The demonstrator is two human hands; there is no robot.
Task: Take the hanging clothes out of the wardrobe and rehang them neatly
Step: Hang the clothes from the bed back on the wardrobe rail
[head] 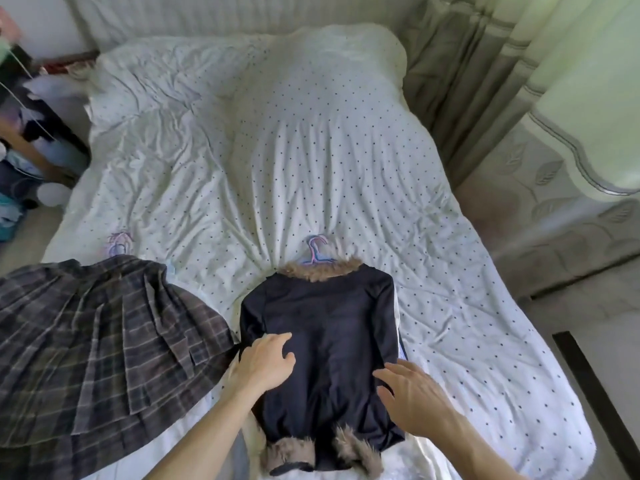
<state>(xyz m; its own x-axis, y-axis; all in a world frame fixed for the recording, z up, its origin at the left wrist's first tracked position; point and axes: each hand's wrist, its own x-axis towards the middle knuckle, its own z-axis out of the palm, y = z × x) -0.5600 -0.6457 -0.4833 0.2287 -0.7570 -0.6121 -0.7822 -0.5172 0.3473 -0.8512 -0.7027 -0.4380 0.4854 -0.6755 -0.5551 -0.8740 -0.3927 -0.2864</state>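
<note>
Both hands lie flat and spread on a dark navy jacket (322, 344), gripping nothing. The left hand (265, 363) rests palm down on the jacket's left side, fingers splayed and pointing toward the collar, its forearm running down to the bottom edge of the picture. The right hand (412, 393) rests palm down on the jacket's right side, fingers apart and angled inward toward the left hand, with a gap of dark cloth between the two.

In the head view, the only view, the jacket lies back-up on a white bedspread (346, 150) dotted with small dark spots, near the foot of the bed. Its sleeves are folded along its sides. A brown fur collar (320, 270) trims the far end of the jacket, and two brown fur cuffs (291, 453) sit at its near end. Past the collar, a pink and blue hanger hook (317, 249) sticks out onto the bedspread.

Just left of the jacket, touching its edge, a dark plaid pleated skirt (97, 344) is fanned out on the bedspread. Beyond the skirt's waist, another pale hanger hook (119, 242) lies blurred against the cloth. Far to the left of the jacket, off the bed, is a blurred jumble of clothes (20, 140). To the right of the jacket, beyond the bed's edge, hang grey-green curtains (460, 81).
</note>
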